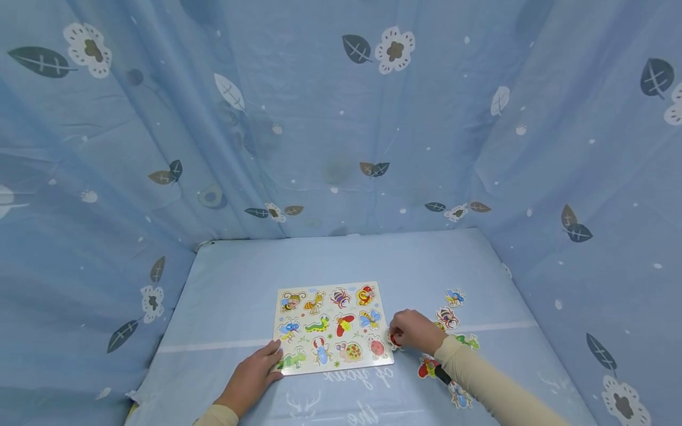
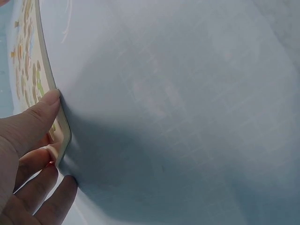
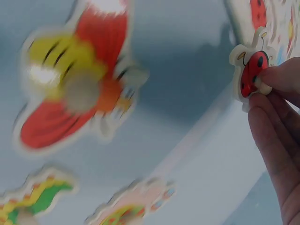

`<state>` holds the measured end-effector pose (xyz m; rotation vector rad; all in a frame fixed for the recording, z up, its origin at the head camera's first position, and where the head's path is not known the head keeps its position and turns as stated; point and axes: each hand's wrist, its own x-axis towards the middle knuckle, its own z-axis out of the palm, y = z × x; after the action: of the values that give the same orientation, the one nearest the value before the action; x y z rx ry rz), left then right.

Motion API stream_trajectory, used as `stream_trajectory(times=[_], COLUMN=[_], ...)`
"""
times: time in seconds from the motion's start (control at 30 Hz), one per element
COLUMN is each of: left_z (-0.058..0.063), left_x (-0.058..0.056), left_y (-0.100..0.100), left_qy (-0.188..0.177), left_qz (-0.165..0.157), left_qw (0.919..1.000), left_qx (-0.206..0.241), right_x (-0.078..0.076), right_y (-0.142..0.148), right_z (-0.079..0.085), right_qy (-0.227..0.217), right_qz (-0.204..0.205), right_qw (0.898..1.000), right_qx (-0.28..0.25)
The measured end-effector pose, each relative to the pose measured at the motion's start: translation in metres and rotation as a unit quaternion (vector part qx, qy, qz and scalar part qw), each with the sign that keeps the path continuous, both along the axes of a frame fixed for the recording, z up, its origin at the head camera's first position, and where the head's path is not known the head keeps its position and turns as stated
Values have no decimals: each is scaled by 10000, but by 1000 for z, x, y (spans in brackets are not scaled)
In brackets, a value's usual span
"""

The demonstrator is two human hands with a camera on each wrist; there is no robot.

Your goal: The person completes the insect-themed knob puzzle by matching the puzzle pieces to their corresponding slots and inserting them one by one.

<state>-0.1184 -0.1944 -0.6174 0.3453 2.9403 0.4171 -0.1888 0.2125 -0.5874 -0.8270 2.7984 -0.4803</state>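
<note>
A wooden insect puzzle board (image 1: 303, 337) lies on the cloth-covered table, with several pictured insects printed on it. My left hand (image 1: 254, 373) holds its near left corner; in the left wrist view the thumb (image 2: 49, 98) lies on the edge and the fingers bend round the corner. With my right hand (image 1: 417, 331) I pinch a red ladybug puzzle piece (image 3: 253, 70) by its small peg, close beside the board's right edge. The ladybug picture (image 1: 377, 347) sits at the board's near right corner. A red-and-yellow winged insect piece (image 3: 101, 42) lies near the right hand.
Several loose pieces lie right of the board, including a spider piece (image 1: 447, 318), a blue-winged insect piece (image 1: 454, 297), a green insect piece (image 1: 470, 341) and a blue beetle piece (image 1: 459, 395) partly behind the right sleeve. Blue patterned curtains (image 1: 335, 118) enclose the table.
</note>
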Motion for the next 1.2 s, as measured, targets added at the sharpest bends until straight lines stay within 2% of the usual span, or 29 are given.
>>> stream_trajectory(times=[0.2,0.47,0.7,0.87,1.2], left_z=[2,0,-1,0,1], left_x=[1,0,0,0,1], left_y=[1,1,-1,0,0], left_qy=[5,-5,-7,-30,-17], left_qz=[16,-9,-26,11,19], left_qw=[10000,10000,10000,10000,10000], left_qx=[10,-45,4,5,-4], right_x=[3,4,4,7,10], right_y=[-20,-38,-46,-49,-51], right_z=[-2,-9,-11,-7,-8], right_qy=[320,400,298,269,-131], right_qz=[612,873,811,711,424], right_qw=[9974,9954,9961,9967,9990], right_qx=[-191,48,185,268,55])
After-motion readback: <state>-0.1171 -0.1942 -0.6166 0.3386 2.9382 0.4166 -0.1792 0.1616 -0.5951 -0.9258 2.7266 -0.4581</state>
